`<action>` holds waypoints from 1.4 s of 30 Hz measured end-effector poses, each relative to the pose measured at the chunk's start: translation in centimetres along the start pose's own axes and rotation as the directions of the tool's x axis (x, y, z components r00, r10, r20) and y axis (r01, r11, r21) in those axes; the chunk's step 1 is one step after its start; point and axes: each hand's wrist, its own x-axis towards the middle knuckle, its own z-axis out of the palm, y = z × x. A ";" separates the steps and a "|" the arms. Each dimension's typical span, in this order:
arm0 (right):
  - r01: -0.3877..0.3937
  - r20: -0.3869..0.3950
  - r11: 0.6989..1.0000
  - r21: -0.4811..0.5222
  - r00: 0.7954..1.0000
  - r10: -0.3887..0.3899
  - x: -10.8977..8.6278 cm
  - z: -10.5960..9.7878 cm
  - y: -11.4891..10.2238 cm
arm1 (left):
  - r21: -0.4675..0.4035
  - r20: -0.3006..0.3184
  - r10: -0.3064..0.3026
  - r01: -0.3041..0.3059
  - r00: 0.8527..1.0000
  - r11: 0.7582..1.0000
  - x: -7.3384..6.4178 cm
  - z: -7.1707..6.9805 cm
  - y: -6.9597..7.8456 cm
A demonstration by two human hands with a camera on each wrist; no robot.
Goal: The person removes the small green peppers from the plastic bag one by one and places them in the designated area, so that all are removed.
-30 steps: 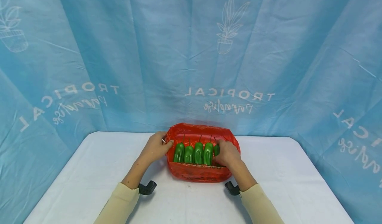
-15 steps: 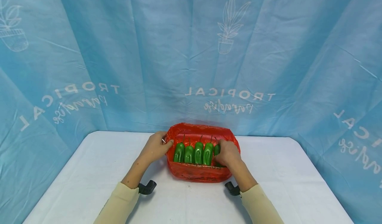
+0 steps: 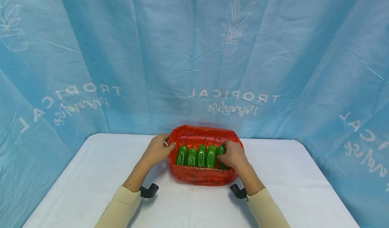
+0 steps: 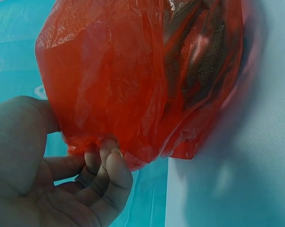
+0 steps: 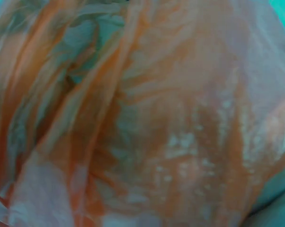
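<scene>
A red plastic bag lies with its mouth held wide on the white table. Several glossy green peppers stand in a row inside it, stems pointing away. My left hand grips the bag's left edge; in the left wrist view, curled fingers pinch the gathered plastic. Reaching into the right side, my right hand holds the rightmost green pepper between thumb and fingers. Its lower part is partly covered by the hand. Blurred red plastic fills the right wrist view and hides the right hand.
The white-covered table extends around the bag on both sides. A blue printed curtain stands close behind the bag and along both sides. Each wrist carries a black camera mount.
The rightmost pepper has come more into view, seated in line with the others, as my right hand shifted slightly right. My left hand keeps its grip on the bag.
</scene>
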 end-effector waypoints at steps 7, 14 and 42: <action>-0.012 0.000 0.997 0.078 1.000 0.012 -0.5 -1.1 -0.4 | 0.002 0.004 0.004 -0.004 1.000 1.000 0.1 -0.1 -0.1; -0.003 -0.006 0.993 0.119 1.000 0.004 -0.8 -2.0 -0.7 | 0.021 0.000 0.008 -0.008 1.000 1.000 0.1 -0.1 -0.2; 0.089 -0.064 0.976 0.198 0.995 -0.078 -2.4 -4.9 -1.8 | 0.030 -0.006 0.019 -0.019 1.000 0.999 0.3 0.0 -0.3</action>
